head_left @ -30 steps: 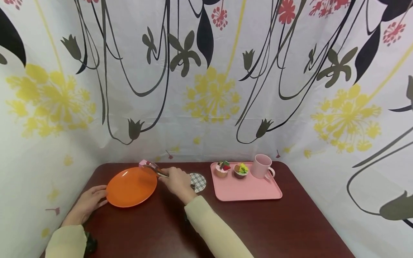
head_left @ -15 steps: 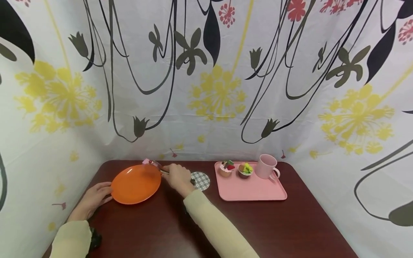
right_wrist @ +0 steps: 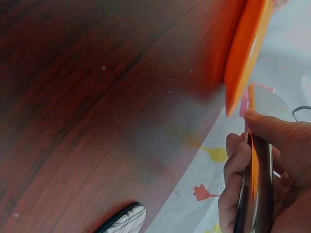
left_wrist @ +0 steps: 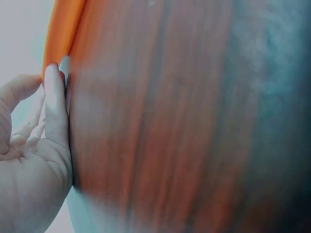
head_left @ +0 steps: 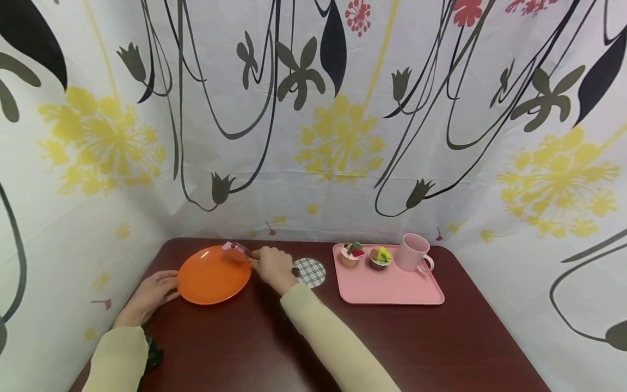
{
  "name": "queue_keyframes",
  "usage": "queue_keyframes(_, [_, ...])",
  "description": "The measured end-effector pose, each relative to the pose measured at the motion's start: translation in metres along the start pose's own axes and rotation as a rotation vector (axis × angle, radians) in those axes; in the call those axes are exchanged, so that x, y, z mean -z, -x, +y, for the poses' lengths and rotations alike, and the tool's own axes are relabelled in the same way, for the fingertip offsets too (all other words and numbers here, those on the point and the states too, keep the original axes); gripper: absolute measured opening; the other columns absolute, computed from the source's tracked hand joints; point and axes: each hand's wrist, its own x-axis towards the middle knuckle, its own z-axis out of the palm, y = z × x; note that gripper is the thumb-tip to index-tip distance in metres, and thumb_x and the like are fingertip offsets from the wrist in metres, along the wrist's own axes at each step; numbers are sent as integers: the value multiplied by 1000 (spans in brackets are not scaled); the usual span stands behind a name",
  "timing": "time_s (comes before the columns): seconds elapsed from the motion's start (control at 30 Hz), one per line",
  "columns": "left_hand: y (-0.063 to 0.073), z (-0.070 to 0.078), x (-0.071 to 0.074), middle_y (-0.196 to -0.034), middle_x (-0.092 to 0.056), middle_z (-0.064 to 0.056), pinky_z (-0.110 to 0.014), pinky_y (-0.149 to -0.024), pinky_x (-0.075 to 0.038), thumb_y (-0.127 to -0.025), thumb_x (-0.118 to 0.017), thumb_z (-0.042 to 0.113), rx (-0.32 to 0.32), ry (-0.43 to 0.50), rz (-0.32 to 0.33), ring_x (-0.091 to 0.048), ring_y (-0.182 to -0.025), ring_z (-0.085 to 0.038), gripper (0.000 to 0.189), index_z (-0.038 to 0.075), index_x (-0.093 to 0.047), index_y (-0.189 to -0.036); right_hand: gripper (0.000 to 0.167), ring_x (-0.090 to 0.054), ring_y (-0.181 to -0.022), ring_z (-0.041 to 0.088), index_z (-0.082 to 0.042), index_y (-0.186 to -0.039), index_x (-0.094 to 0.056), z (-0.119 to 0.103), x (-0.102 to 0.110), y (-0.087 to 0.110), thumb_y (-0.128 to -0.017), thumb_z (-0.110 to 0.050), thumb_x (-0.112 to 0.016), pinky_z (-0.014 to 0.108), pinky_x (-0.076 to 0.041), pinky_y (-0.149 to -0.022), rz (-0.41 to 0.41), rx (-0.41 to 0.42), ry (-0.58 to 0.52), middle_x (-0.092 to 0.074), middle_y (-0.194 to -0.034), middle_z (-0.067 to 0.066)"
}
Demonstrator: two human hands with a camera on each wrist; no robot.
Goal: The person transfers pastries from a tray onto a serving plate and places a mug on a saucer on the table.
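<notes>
An orange plate (head_left: 210, 283) lies at the left of the dark table. My left hand (head_left: 155, 294) holds its left rim, with the thumb (left_wrist: 22, 90) and index finger meeting at the edge in the left wrist view. My right hand (head_left: 275, 268) grips metal tongs (right_wrist: 260, 184), fingers curled round the handles. At their tip, over the plate's far right edge, is a small pink piece with a red dot (head_left: 227, 246), possibly a toy cake. Whether that piece touches the plate I cannot tell.
Right of my right hand lies a round checked coaster (head_left: 312, 272). Farther right, a pink tray (head_left: 387, 294) bears a strawberry-topped cupcake (head_left: 350, 256), a fruit-topped cupcake (head_left: 379, 258) and a pink mug (head_left: 411, 253). A patterned curtain (head_left: 294, 212) stands behind the table (head_left: 235, 348).
The whole head view has shifted, so everything sits farther right in the picture. Both hands keep their holds, and the tongs' tip stays over the plate's far edge.
</notes>
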Motion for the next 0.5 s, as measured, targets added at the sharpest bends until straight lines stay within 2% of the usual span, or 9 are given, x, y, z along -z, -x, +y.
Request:
queue_keyframes(0.13, [-3, 4, -2, -165, -37, -37, -29, -101, -64, -115, -52, 34, 1, -10, -1, -64, -134, -29, 71, -10, -24, -164, 30, -77, -94, 22, -41, -131, -78, 2, -2, -3, -102, -47, -74, 37, -58, -65, -5, 8, 16, -82, -118, -7])
queue_keyframes(0.27, [-7, 5, -3, -164, -37, -37, -30, -101, -64, -115, -51, 33, 17, -3, 7, -54, -143, -43, 70, -10, -24, -164, 30, -77, -94, 24, -39, -131, -79, 1, -2, -3, -102, -45, -74, 38, -59, -65, -8, 21, 27, -83, -117, -5])
queue_keyframes(0.37, [-9, 4, -1, -165, -36, -37, -30, -100, -64, -115, -51, 33, 40, 5, 11, -51, -146, -44, 69, -9, -25, -164, 31, -77, -92, 23, -39, -132, -78, -2, -3, -2, -102, -46, -73, 37, -59, -65, -17, 12, 32, -83, -117, -5])
queue_keyframes(0.5, [-8, 1, 2, -165, -36, -36, -30, -98, -65, -115, -53, 36, 61, 5, 7, -56, -142, -40, 71, -7, -26, -164, 32, -76, -90, 23, -41, -131, -79, -5, -5, -1, -101, -51, -73, 36, -58, -65, -32, 1, 37, -83, -116, -7])
